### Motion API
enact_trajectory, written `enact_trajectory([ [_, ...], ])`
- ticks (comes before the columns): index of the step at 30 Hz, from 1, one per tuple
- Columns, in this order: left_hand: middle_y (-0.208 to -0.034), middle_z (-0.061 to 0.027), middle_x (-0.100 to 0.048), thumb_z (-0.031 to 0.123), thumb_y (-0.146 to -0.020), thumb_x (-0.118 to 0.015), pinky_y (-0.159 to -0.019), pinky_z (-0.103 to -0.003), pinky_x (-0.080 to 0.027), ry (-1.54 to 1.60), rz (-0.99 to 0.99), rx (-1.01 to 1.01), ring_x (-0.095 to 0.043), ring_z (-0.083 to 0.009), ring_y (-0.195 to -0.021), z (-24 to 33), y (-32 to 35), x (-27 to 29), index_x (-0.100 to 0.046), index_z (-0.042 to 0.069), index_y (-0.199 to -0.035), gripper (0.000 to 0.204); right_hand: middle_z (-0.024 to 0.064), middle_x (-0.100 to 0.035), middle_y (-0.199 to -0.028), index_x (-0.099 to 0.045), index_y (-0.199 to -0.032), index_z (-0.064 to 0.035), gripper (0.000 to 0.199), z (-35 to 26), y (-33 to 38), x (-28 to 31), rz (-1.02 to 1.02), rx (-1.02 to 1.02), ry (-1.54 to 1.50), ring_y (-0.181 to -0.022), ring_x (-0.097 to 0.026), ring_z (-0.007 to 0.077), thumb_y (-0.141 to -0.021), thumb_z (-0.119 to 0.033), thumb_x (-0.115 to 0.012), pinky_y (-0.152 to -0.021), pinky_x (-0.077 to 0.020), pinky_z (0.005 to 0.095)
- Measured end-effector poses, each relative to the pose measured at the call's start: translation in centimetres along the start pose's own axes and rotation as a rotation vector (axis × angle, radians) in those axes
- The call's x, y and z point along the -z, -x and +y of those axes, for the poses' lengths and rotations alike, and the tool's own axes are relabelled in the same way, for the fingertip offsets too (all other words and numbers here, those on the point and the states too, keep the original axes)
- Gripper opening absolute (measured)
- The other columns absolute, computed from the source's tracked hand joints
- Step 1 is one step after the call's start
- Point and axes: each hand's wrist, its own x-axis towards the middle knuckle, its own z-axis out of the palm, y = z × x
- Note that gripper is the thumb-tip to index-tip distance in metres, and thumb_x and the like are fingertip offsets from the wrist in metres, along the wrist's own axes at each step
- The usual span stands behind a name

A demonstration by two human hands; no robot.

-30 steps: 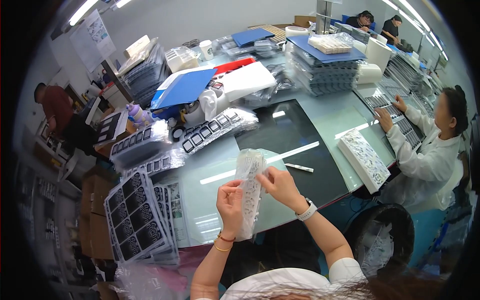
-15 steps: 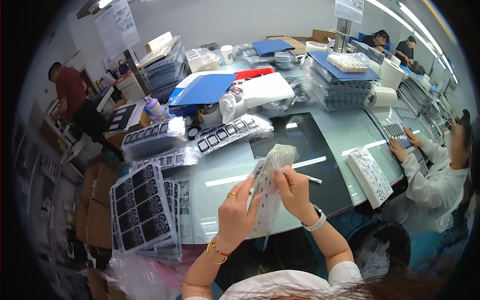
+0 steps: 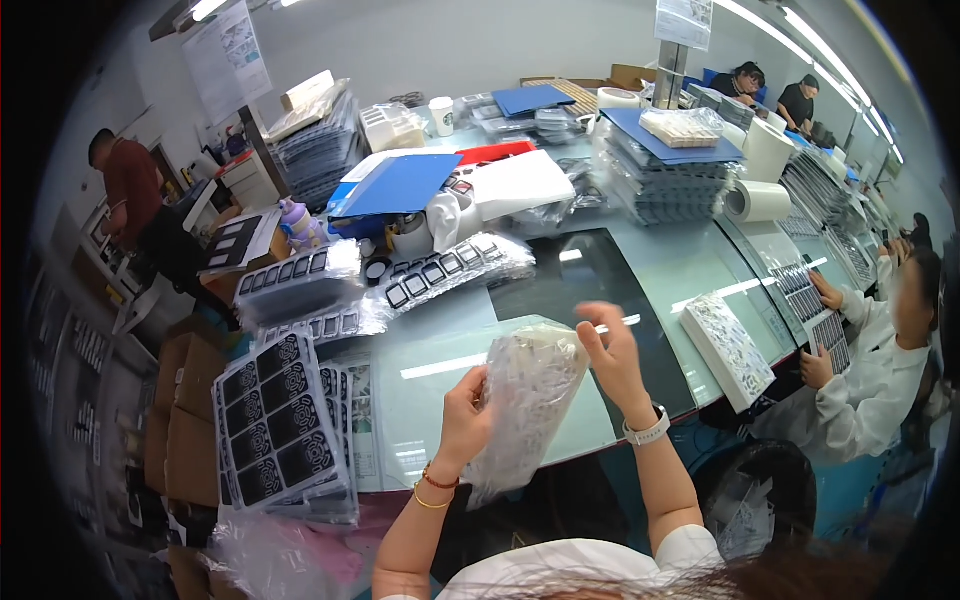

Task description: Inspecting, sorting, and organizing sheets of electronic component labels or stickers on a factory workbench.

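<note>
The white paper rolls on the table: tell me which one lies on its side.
The nearer roll, at the table's right edge, lies on its side, its hollow core facing left. The other roll, just behind it beside the blue-topped stack, stands upright.

We now hold the clear plastic bag (image 3: pixel 525 400) lower and more tilted; our right hand (image 3: pixel 612 357) moves to its top corner.

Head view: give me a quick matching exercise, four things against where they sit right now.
Things:
1. clear plastic bag
2. blue folder
3. paper roll
4. black patterned sheets

Places:
A. far right on the table
B. between both hands
C. table's near left edge
D. middle back, on a pile

Pairs: 1-B, 2-D, 3-A, 4-C
</note>
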Motion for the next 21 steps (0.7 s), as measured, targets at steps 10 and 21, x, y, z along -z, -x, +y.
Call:
enact_trajectory([
  [10, -0.100, -0.0030, -0.072, 0.004, -0.093, -0.070, -0.078, -0.026, -0.053, 0.151, 0.217, -0.088, -0.065, -0.0104, -0.084, 0.1, 1.7, -0.7, -0.067, 0.000, -0.112, 0.019, -0.0059, -0.036, -0.064, -0.051, -0.074, -0.0040, 0.039, 1.1, 0.7, 1.6, 0.207, -0.187, -0.133, -0.060, -0.030, 0.0038, -0.107, -0.024, -0.053, -0.052, -0.0240, 0.0257],
  [21, -0.129, -0.0066, -0.066, 0.023, -0.101, -0.062, -0.102, -0.037, -0.050, 0.960, 0.632, 0.075, -0.062, -0.0205, -0.117, -6.0, -2.9, 7.5, -0.056, 0.006, -0.137, 0.040, 0.0073, -0.069, -0.109, -0.067, -0.115, 0.0060, 0.043, 4.8, 6.6, 30.0, 0.811, -0.284, 0.141, -0.096, -0.062, 0.0152, -0.107, -0.033, -0.050, -0.089, -0.0488, 0.0269],
])
